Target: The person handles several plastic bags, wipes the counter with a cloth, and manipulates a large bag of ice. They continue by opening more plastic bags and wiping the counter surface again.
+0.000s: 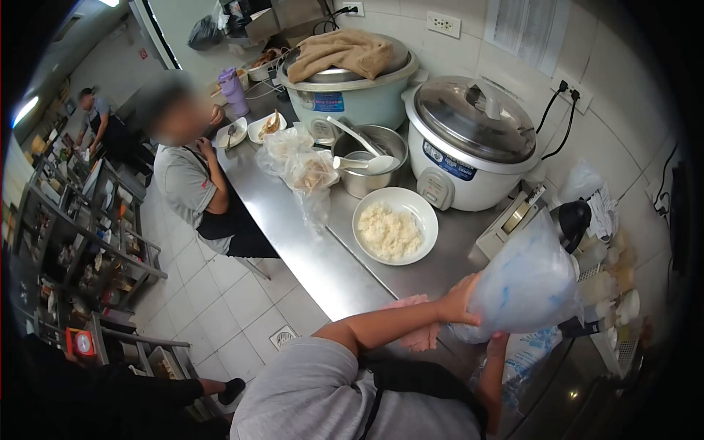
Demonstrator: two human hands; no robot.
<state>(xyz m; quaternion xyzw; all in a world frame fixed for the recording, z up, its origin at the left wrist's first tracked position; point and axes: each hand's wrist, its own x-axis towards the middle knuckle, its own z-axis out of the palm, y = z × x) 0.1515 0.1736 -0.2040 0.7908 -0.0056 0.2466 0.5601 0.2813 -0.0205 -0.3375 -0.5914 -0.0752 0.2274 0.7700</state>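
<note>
A large, cloudy clear plastic bag [524, 279] with blue marks is held at the right of the counter. My left hand [462, 301] grips its left side, the fingers partly hidden by the plastic. My right hand [496, 346] is at the bag's lower edge, mostly covered by it, its fingers not clear. Beneath the bag lies another blue-and-white printed plastic bag [539, 348]. A pink cloth [416, 323] rests on the counter by my left forearm. Beyond it stands a white bowl [427, 213] with rice [389, 231].
A white rice cooker [469, 183] and a larger one with a brown cloth [341, 55] line the wall. A metal pot [363, 183] holds white scoops. Plastic bags [301, 165] lie nearby. One person [194, 169] sits at the counter's left; another [103, 121] stands farther back.
</note>
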